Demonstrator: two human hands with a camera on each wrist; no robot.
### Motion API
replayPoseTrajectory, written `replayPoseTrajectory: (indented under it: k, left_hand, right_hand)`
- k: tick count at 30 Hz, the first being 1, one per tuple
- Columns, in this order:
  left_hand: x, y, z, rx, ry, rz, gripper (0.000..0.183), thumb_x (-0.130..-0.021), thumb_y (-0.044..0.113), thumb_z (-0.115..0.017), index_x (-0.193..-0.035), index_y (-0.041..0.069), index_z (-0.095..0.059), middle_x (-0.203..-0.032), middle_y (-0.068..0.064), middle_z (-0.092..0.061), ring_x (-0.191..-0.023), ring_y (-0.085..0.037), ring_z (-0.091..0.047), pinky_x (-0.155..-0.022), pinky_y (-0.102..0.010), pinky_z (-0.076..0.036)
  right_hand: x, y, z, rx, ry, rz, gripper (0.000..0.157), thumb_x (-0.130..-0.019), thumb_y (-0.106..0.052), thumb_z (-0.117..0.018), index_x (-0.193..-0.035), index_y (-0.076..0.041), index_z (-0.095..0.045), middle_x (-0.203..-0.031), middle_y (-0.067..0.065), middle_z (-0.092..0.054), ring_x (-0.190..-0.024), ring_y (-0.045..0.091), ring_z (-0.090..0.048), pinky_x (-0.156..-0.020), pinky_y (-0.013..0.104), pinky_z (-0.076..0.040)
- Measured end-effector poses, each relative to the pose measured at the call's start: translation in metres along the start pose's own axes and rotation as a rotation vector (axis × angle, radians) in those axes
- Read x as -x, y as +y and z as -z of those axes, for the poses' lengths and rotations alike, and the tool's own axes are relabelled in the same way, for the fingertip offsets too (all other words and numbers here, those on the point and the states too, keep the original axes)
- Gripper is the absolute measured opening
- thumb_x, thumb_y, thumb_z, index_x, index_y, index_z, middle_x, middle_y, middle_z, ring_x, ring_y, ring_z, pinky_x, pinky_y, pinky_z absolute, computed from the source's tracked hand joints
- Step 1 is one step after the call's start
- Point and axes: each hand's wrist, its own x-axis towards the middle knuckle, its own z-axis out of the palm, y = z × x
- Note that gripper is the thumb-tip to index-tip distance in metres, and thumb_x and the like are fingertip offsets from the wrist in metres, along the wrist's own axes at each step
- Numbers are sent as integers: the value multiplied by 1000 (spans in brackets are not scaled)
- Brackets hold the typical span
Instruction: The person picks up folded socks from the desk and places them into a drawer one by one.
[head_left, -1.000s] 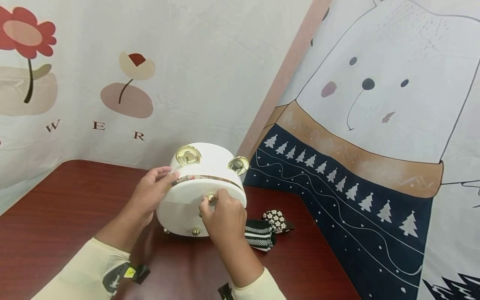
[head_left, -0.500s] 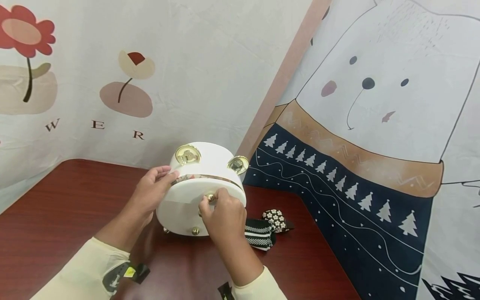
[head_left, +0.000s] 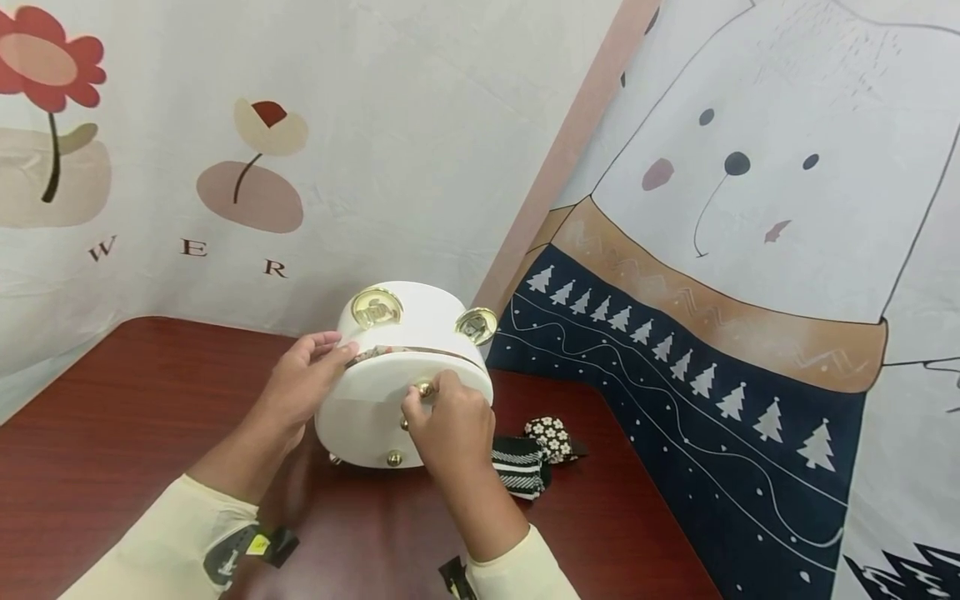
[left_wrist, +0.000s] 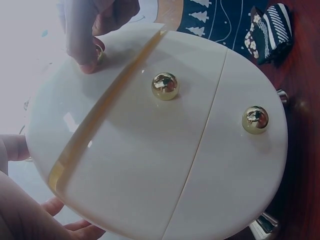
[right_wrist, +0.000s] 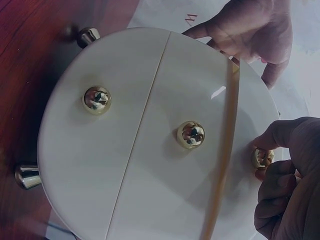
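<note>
As left hand (head_left: 303, 379) touches box (head_left: 360, 421), right (head_left: 453, 425) pinches knob (right_wrist: 263, 159)

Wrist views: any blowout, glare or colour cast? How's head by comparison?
Left wrist: upper-left background burns out to white, the right hand's fingers look hazy there, glare patch on the white box; right wrist: purplish cast toward upper left, bright streak on the box front, small reflections in the gold knobs; head: more even light, soft sheen on the table.
</note>
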Motion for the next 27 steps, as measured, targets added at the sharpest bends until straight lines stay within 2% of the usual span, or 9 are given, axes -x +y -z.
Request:
replayPoseTrajectory:
  k: [4, 13, 20, 24, 27]
  left_hand:
    - [0, 0, 1, -1, -4, 5, 75, -112, 48, -53, -169, 3, -32, -172, -26, -37, -150, -38, -47, -108, -35, -46]
    - [-1, 0, 1, 8, -13, 1, 76, -112, 48, -54, -170, 4, -30, -174, -26, -33, -153, -39, -42, -119, -47, -43]
    - [2, 1, 0, 20, -42, -44, 83, -111, 50, -56, -172, 3, -25, -176, -28, -29, -161, -43, -33, -130, -57, -33]
    - [3, 1, 0, 34, -67, -64, 87, -110, 49, -58, -173, 4, -20, -177, -28, -27, -163, -41, -29, -132, -58, -30]
    - [3, 1, 0, 34, -77, -64, 88, -110, 49, -59, -174, 5, -18, -177, -28, -26, -162, -41, -30, -129, -57, -34]
  right_hand:
    - [1, 1, -1, -4, 11, 21, 32, -83, -25, -86, -72, -16, -58, -50, -2, -54, -48, 20, -58, -43, 34, -41]
    - [4, 4, -3, -14, 55, 35, 27, -81, -24, -87, -75, -15, -62, -50, -4, -54, -46, 16, -54, -43, 32, -40]
    - [4, 5, -3, -17, 53, 41, 26, -80, -23, -88, -76, -14, -63, -50, -4, -55, -47, 16, -55, -43, 31, -41]
    - [4, 6, -3, -22, 43, 42, 27, -81, -24, -88, -77, -15, -63, -51, -4, -56, -47, 15, -56, -44, 30, -41]
    - [4, 6, -3, -22, 41, 43, 26, -81, -24, -88, -77, -15, -63, -52, -4, -58, -47, 16, -57, -44, 31, -42]
